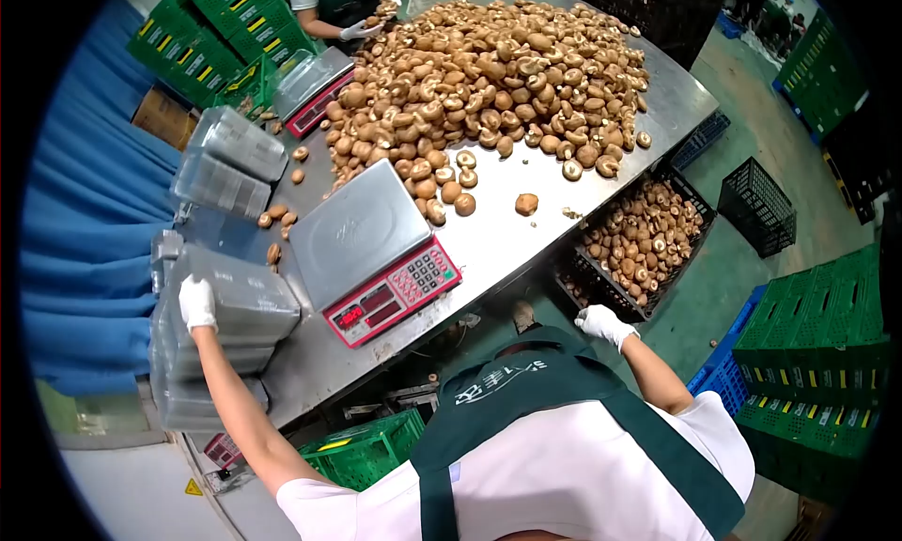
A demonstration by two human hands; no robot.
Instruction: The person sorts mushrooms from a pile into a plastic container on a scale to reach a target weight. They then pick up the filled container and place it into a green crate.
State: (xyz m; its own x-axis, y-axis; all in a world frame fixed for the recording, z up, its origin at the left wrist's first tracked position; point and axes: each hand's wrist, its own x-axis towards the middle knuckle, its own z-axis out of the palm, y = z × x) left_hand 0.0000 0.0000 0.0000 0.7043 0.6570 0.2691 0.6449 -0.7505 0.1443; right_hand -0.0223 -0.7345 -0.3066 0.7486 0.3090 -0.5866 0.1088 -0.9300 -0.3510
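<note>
My left hand (197, 304), in a white glove, is at the stacked clear plastic trays (249, 292) left of the table; its fingers look closed on a tray's edge. My right hand (606, 326), also gloved, hangs in front of my apron near a black crate of mushrooms (644, 240), fingers loosely bent and slightly apart, with nothing visible in them. Between my hands, a red-framed digital scale (352, 226) stands on the table with a bare grey pan and lit red digits. Behind it spreads a large heap of brown mushrooms (498, 76).
The metal table (507, 198) holds a second scale (315, 90) at its far left. Across it, a person's gloved hands (362, 29) handle mushrooms. Green crates (808, 325) are stacked at the right; a black crate (757, 208) stands on the floor. A blue curtain (89, 212) hangs left.
</note>
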